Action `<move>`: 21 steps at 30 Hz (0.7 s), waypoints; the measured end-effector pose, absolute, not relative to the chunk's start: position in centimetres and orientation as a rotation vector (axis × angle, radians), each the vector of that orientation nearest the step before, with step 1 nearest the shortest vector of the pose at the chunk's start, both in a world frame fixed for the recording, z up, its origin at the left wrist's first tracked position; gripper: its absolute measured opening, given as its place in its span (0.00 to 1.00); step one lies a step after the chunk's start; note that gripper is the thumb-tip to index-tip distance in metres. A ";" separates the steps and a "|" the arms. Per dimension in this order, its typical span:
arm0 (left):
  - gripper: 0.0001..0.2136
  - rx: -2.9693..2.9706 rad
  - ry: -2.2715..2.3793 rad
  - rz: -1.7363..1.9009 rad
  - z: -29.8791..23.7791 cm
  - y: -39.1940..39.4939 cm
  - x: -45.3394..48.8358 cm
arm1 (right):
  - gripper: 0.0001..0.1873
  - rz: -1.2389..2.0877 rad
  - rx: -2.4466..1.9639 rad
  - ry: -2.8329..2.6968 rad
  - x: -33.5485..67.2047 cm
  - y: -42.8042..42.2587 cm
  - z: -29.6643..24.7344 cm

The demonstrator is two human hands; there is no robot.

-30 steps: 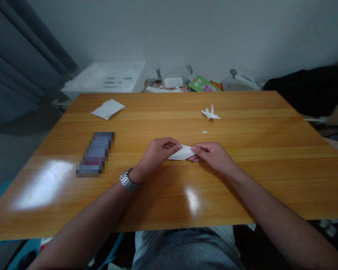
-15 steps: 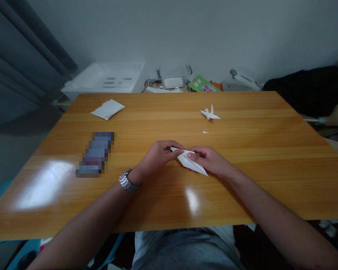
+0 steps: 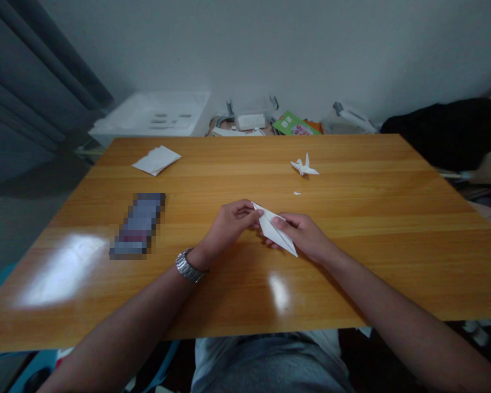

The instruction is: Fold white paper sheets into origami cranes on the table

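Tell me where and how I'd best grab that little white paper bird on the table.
Probably a light pinch at the middle of the paper bird, where its folded points meet, coming from the near side. One point sticks up and others spread left and right, so those thin tips look easy to bend. The right hand is nearer, though it holds the folded paper.

The head-worn camera looks forward and down from the wearer's side of the wooden surface (image 3: 213, 183). The wearer's clothed lap (image 3: 265, 364) occupies the bottom center at closest range. The left forearm (image 3: 135, 314) and right forearm (image 3: 393, 292) enter from the lower corners; the left hand (image 3: 235, 218) and right hand (image 3: 305, 232) lie near mid-frame, within arm's reach. The wide field takes in both far corners of the surface, the gray curtain (image 3: 24, 82) at left and the wall (image 3: 262, 49) beyond.
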State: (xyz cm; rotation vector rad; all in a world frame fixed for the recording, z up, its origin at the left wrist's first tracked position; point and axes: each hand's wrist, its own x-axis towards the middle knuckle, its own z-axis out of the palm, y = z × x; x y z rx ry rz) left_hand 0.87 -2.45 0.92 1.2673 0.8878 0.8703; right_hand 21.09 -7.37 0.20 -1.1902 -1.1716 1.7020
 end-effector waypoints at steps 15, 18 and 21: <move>0.15 1.433 0.925 0.887 1.1 -2.5 0.7 | 0.28 1.610 -1.202 -1.326 21.0 -7.2 0.8; 0.15 1.430 0.902 0.877 1.4 -2.5 0.6 | 0.30 1.625 -1.204 -1.319 21.1 -7.3 1.0; 0.17 1.411 0.881 0.872 1.4 -2.6 0.4 | 0.30 1.650 -1.197 -1.314 21.2 -7.2 1.0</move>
